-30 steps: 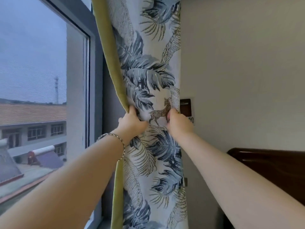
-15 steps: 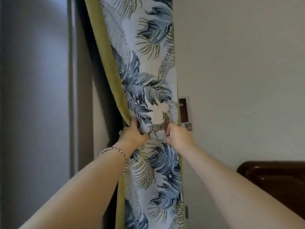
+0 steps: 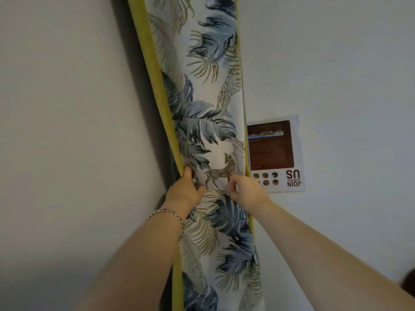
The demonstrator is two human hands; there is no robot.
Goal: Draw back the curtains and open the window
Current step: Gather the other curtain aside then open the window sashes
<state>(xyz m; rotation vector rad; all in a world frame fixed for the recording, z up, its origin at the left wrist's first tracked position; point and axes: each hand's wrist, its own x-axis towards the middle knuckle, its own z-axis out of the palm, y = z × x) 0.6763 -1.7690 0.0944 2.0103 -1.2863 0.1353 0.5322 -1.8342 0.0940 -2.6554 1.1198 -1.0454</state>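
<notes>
A curtain (image 3: 208,90) with blue and gold leaf print and a green border hangs bunched into a narrow column in the corner of the room. My left hand (image 3: 185,190), with a bracelet on the wrist, grips its green left edge. My right hand (image 3: 246,190) pinches the fabric near its right edge, just below a printed deer. The two hands are at the same height, a short span apart. The window is out of the view.
A plain wall (image 3: 67,131) fills the left side. On the right wall (image 3: 359,86), a paper notice (image 3: 275,153) with a dark picture and mirrored lettering hangs just beside the curtain. A dark object (image 3: 409,281) shows at the lower right edge.
The view has swung right and up: the window and the dark headboard have left the frame, and the notice is now fully exposed. Both hands keep hold of the bunched curtain.
</notes>
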